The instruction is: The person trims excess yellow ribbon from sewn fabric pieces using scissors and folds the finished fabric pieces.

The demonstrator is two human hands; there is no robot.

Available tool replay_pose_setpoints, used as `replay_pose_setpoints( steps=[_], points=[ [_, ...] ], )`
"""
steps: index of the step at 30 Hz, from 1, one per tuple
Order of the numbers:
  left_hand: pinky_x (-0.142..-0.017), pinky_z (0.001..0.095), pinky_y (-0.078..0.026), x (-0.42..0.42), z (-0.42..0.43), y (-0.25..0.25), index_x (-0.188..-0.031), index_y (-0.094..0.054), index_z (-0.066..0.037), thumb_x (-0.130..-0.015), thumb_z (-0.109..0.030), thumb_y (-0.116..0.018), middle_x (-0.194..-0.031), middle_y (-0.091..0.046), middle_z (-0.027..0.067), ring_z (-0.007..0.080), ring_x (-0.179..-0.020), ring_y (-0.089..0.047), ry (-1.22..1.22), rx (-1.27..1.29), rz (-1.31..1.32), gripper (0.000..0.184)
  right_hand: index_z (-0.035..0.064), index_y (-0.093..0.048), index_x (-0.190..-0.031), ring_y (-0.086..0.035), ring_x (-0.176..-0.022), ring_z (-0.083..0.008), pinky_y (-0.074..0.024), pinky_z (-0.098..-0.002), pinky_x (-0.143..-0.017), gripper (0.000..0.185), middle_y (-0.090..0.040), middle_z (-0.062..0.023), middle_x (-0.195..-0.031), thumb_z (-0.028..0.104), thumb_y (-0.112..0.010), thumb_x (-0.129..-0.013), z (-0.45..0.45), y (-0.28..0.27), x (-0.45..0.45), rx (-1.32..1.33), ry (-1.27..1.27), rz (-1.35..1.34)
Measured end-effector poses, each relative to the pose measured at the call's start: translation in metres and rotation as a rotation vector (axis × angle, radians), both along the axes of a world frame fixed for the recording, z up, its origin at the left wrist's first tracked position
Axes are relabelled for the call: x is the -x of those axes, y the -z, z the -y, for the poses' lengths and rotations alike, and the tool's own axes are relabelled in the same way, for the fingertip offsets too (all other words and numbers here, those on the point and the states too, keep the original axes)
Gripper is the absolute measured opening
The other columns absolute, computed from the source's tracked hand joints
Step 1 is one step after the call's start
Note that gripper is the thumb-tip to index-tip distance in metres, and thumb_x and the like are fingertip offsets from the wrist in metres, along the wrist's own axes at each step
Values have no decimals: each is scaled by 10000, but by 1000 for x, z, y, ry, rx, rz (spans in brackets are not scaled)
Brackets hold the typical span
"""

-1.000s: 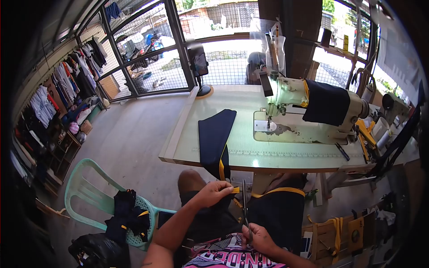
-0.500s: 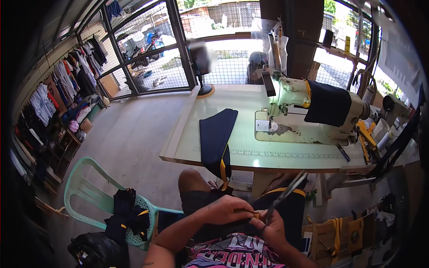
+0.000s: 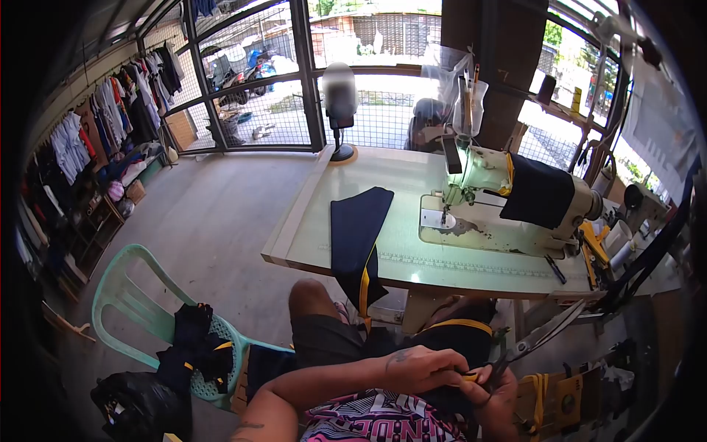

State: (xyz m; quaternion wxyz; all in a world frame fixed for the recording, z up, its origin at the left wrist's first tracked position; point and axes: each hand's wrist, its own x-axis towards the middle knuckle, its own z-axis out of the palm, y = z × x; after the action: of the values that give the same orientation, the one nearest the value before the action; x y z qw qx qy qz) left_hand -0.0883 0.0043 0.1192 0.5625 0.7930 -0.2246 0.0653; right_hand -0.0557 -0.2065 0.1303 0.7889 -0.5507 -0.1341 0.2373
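Low over my lap, my left hand pinches the edge of a dark navy cloth piece with a yellow trim. My right hand meets it there, fingers curled around a pair of scissors whose blades point up and to the right, away from the cloth. Much of the pinched edge is hidden by my fingers. Across my thigh lies more navy cloth with a yellow band. Another navy piece with yellow edging lies on the sewing table and hangs over its front edge.
A sewing machine draped with navy cloth stands on the table's right, with small snips before it. A small fan is at the back left. Beside me, a green plastic chair holds dark cloth, near a black bag.
Both hands have shifted to the right and slightly down, still close together. The scissors have swung from pointing steeply upward to leaning further right. My view has tilted slightly.
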Motion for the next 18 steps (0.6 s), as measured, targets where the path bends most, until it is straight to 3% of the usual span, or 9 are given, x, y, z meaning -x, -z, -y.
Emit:
replay_pose_setpoints(
  steps=[4,5,7,9,14,18],
  points=[
    [-493,323,-421,-15,-22,7,-847,-601,-11,-941,-174,-669,-683,-629,94,239,-504,-543,221,-65,46,201,79,-496,-869,-514,-674,-136,-420,-232,-681,268,-597,-84,-921,-39,-694,-731,37,-38,-18,92,165,112],
    [-489,324,-416,-19,-33,10,-821,-597,-8,-941,-186,-674,-657,-615,91,239,-490,-527,200,-114,22,228,79,-496,-869,-514,-674,-136,-420,-232,-681,268,-597,-84,-921,-39,-694,-731,53,-44,-26,96,176,114],
    [-478,326,-396,-21,-57,22,-785,-596,-10,-927,-197,-696,-624,-585,81,223,-466,-477,130,-181,-4,255,87,-493,-873,-525,-795,-164,-422,-283,-801,267,-592,-82,-928,-8,-690,-721,90,-54,-41,203,372,278],
    [-481,319,-383,-21,-85,27,-765,-595,-6,-919,-188,-705,-613,-567,74,206,-472,-455,50,-224,4,262,99,-483,-890,-512,-824,-165,-405,-272,-817,258,-571,-74,-949,15,-681,-747,114,-67,-47,205,487,399],
    [-489,294,-378,5,-132,10,-855,-673,-4,-895,-145,-724,-650,-597,56,186,-483,-455,-87,-268,-29,154,108,-477,-921,-502,-834,-159,-397,-266,-825,252,-556,-65,-970,19,-658,-770,170,-63,-56,83,595,429],
    [-483,277,-376,45,-140,-4,-853,-688,-14,-869,-129,-747,-666,-618,45,169,-480,-458,-63,-328,-71,131,112,-474,-926,-496,-836,-151,-391,-256,-823,241,-553,-57,-969,8,-641,-787,210,-51,-45,186,545,447]
  ],
)
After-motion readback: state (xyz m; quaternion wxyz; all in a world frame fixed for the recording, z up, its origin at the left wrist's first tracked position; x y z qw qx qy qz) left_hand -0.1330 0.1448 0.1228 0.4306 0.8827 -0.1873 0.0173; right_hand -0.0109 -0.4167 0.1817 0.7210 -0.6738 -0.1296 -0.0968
